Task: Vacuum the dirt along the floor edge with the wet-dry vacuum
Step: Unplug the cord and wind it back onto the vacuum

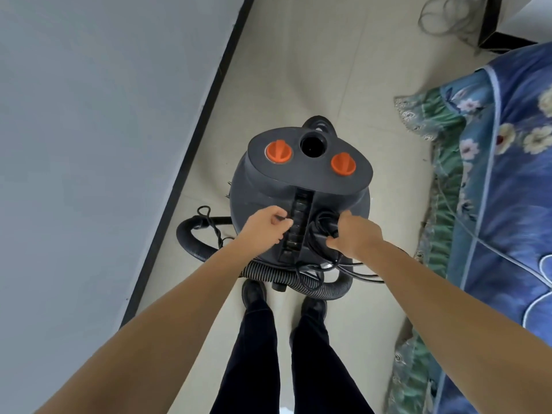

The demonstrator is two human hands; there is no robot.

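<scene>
the wet-dry vacuum (298,189) stands on the floor (313,70) between the wall's dark baseboard (197,138) and a floral bed cover (507,174). the left hand (265,225) curls beside its ribbed handle (298,222), seemingly pinching something. the right hand (355,237) grips the bundled black cord (321,231). the hose (298,279) loops round the base.

A dark grey, round plastic wet-dry vacuum (298,186) with two orange knobs stands upright mid-frame; its black ribbed hose (301,279) curls around its base.
</scene>
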